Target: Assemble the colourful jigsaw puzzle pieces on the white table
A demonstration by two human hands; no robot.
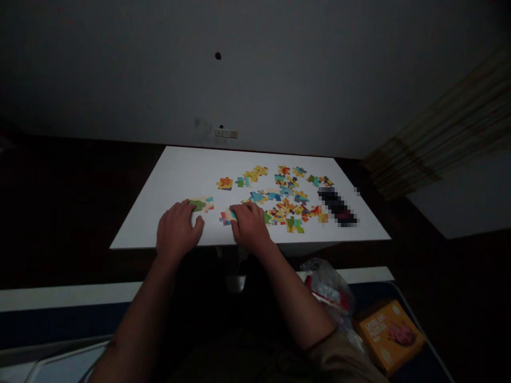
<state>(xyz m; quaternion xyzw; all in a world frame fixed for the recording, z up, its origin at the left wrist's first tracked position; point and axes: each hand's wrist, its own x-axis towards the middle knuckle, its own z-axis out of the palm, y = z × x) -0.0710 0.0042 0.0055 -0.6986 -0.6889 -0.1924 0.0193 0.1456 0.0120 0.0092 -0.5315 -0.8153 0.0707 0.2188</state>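
Observation:
My left hand point(178, 230) rests at the near left of the white table point(146, 213). Its fingers lie over the left end of a cream-and-green puzzle section point(203, 203), and the thumb is spread away from them. My right hand point(252, 224) is closed, with thumb and fingers at a red, cream and teal puzzle piece point(225, 217). That hand covers part of the piece. A small gap of bare table separates the two. Right of my right hand lie many loose puzzle pieces point(295, 225) in yellow, green, blue and orange.
More pieces, including an orange one point(225, 183), lie towards the table's back. A dark pixelated object point(337, 207) is at the right. Below the table's front edge are a crumpled plastic bag point(327, 287) and an orange puzzle box point(389, 335). A wall point(279, 96) stands behind.

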